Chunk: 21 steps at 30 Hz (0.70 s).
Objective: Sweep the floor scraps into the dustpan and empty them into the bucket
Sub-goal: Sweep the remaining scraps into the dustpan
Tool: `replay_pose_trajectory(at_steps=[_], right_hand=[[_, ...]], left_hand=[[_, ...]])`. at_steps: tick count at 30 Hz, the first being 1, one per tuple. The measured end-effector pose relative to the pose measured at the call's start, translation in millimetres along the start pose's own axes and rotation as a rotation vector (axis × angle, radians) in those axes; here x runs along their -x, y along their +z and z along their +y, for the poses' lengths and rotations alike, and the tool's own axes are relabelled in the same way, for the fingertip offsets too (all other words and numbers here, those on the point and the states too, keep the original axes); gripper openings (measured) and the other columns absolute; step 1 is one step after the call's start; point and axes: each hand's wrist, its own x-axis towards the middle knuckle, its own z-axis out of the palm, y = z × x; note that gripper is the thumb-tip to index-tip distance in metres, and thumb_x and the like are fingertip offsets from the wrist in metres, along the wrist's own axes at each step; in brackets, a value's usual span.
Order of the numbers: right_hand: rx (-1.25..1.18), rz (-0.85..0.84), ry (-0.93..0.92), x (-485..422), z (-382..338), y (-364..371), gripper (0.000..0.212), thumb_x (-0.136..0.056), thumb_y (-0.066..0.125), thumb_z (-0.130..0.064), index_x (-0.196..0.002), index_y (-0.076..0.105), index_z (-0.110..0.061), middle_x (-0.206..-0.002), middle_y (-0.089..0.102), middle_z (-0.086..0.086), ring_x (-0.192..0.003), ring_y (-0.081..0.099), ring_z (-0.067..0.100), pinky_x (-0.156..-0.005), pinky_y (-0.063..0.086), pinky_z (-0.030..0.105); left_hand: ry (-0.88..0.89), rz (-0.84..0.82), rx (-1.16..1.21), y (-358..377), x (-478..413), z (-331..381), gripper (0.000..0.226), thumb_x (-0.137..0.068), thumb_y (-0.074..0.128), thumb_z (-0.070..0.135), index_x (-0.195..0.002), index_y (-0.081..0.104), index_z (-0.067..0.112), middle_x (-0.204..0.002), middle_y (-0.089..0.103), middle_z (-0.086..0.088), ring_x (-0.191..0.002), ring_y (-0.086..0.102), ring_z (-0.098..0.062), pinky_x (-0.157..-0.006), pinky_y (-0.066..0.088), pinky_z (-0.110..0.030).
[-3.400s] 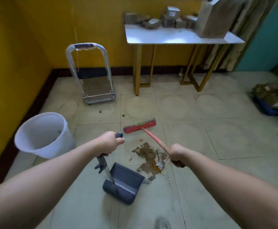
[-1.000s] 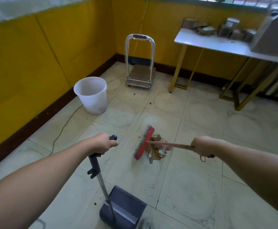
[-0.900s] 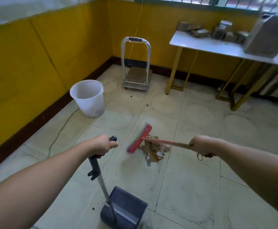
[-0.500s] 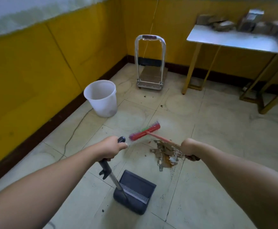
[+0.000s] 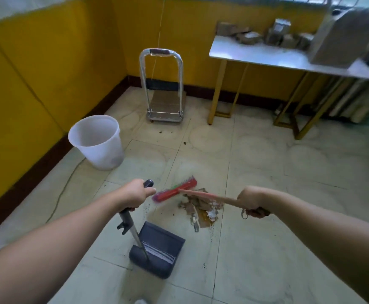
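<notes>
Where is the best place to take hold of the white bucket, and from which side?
Take the white bucket by its rim, on the near side, coming from above. It stands upright with its mouth open, no handle shows, and the yellow wall stands close behind it, so the grip probably meets only that edge freely.

Storeroom, platform trolley [image 5: 163, 106], boxes on table [image 5: 267, 55]

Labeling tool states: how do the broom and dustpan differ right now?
The broom has a red head and pale handle, held by the right hand; the dustpan is dark grey, its handle gripped by the left hand. The broom head sits beyond the scraps; the dustpan rests nearer the person, apparently empty. The broom handle slants low; the dustpan handle stands steep. Both are long-handled.
</notes>
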Motion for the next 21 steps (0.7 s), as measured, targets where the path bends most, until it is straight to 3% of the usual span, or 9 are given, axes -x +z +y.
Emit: replay_pose_trajectory(at_steps=[3,7,10,12,13,15,18,21], right_hand=[[-0.078,0.015,0.009,-4.6,-13.1,16.6,0.048,-0.094,0.051,-0.05,-0.084,0.057,-0.004,-0.052,0.049,0.0,-0.029,0.039,0.011,-0.036,0.037,0.016],[-0.215,0.02,0.028,-27.7,-36.7,41.3,0.037,-0.099,0.048,-0.036,-0.087,0.054,-0.001,-0.058,0.048,0.002,-0.026,0.036,0.009,-0.034,0.035,0.015],[-0.216,-0.023,0.075,-35.5,-41.3,60.4,0.028,-0.101,0.04,-0.028,-0.111,0.048,-0.003,-0.064,0.047,0.005,-0.032,0.037,0.011,-0.036,0.037,0.017],[-0.217,-0.107,0.084,-31.3,-36.6,69.0,0.024,-0.103,0.031,-0.024,-0.125,0.037,-0.017,-0.068,0.047,0.009,-0.038,0.041,0.013,-0.037,0.039,0.02],[-0.235,-0.134,0.091,-28.1,-32.9,68.1,0.021,-0.103,0.027,-0.022,-0.122,0.035,-0.021,-0.069,0.045,0.01,-0.04,0.042,0.013,-0.037,0.039,0.02],[-0.271,-0.134,0.109,-20.2,-23.0,55.5,0.021,-0.101,0.027,-0.019,-0.11,0.043,-0.009,-0.062,0.044,0.008,-0.036,0.039,0.013,-0.037,0.034,0.018],[-0.353,-0.034,0.12,-11.5,-9.8,31.9,0.035,-0.1,0.032,-0.026,-0.076,0.046,-0.005,-0.048,0.043,0.004,-0.027,0.035,0.012,-0.036,0.028,0.012],[-0.543,0.006,0.119,-12.8,-6.7,23.1,0.03,-0.1,0.032,-0.02,-0.078,0.044,-0.003,-0.056,0.048,0.009,-0.035,0.042,0.015,-0.041,0.037,0.017]], left_hand=[[0.03,-0.055,-0.041,-10.0,-9.1,-7.8,0.031,-0.097,0.05,0.034,-0.075,0.04,0.014,-0.063,0.039,-0.003,-0.051,0.038,-0.017,-0.047,0.035,-0.026],[0.053,-0.093,-0.091,-22.9,-22.4,-17.7,0.028,-0.096,0.05,0.037,-0.081,0.043,0.015,-0.068,0.043,-0.004,-0.055,0.042,-0.017,-0.048,0.038,-0.026],[0.061,-0.126,-0.109,-31.2,-32.9,-17.3,0.027,-0.096,0.05,0.037,-0.086,0.045,0.013,-0.068,0.043,-0.004,-0.054,0.041,-0.018,-0.049,0.037,-0.026],[0.063,-0.133,-0.111,-37.4,-40.4,-10.4,0.026,-0.097,0.05,0.034,-0.084,0.044,0.013,-0.067,0.042,-0.004,-0.053,0.04,-0.018,-0.049,0.036,-0.026],[0.066,-0.127,-0.118,-40.5,-45.3,-5.1,0.026,-0.097,0.049,0.033,-0.081,0.044,0.013,-0.066,0.041,-0.004,-0.053,0.04,-0.018,-0.049,0.036,-0.026],[0.066,-0.11,-0.134,-45.1,-55.8,7.5,0.026,-0.096,0.049,0.032,-0.078,0.043,0.013,-0.066,0.041,-0.004,-0.053,0.04,-0.017,-0.048,0.037,-0.026],[0.083,-0.109,-0.151,-49.9,-72.7,27.1,0.029,-0.097,0.049,0.031,-0.075,0.04,0.014,-0.065,0.039,-0.004,-0.052,0.038,-0.016,-0.047,0.036,-0.026],[0.112,-0.122,-0.211,-54.0,-86.2,42.6,0.029,-0.097,0.048,0.031,-0.075,0.04,0.014,-0.065,0.039,-0.003,-0.052,0.038,-0.015,-0.046,0.036,-0.025]])
